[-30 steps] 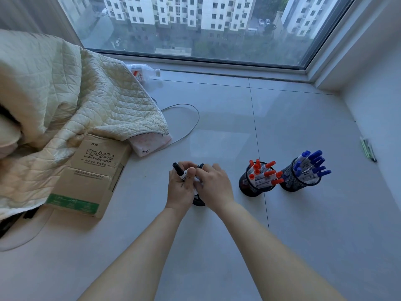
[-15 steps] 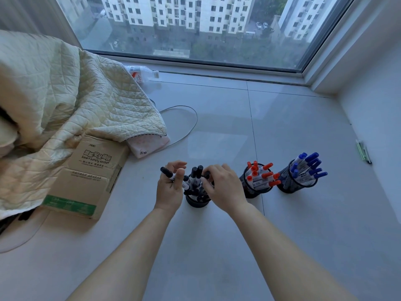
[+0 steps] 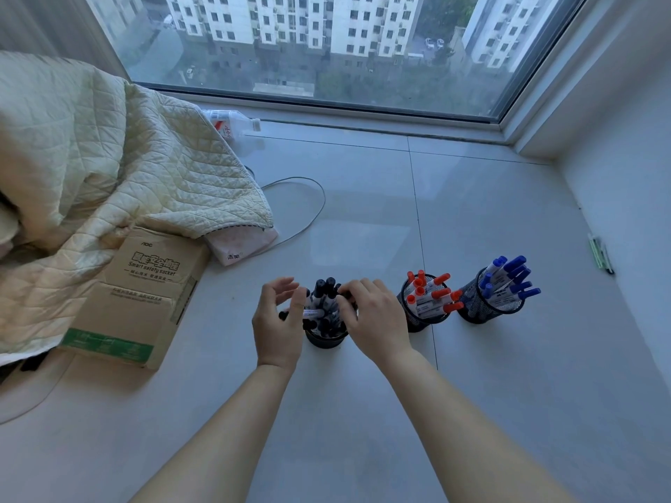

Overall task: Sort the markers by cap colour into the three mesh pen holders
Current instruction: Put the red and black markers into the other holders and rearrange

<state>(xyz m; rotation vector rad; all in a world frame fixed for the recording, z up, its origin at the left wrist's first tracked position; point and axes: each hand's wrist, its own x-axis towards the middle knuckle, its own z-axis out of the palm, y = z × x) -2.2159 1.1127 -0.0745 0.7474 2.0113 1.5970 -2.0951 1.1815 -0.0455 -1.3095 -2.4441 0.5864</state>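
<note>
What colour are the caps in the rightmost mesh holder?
Blue caps, clearest in the head view; that holder itself is black mesh.

Three black mesh holders stand in a row on the floor. Black-capped markers (image 3: pixel 324 297) fill the left holder (image 3: pixel 325 339) (one lies crosswise); red-capped markers (image 3: pixel 432 295) fill the middle holder (image 3: pixel 421 321), blue-capped markers (image 3: pixel 508 277) the right holder (image 3: pixel 479 310).

Both hands flank the black-marker holder (image 3: pixel 324 338): left hand (image 3: pixel 277 323) pinches 1 black marker (image 3: pixel 311 313) lying crosswise, right hand (image 3: pixel 375 319) rests fingers on the caps. Red (image 3: pixel 423 317) and blue (image 3: pixel 488 308) holders stand rightward.
</note>
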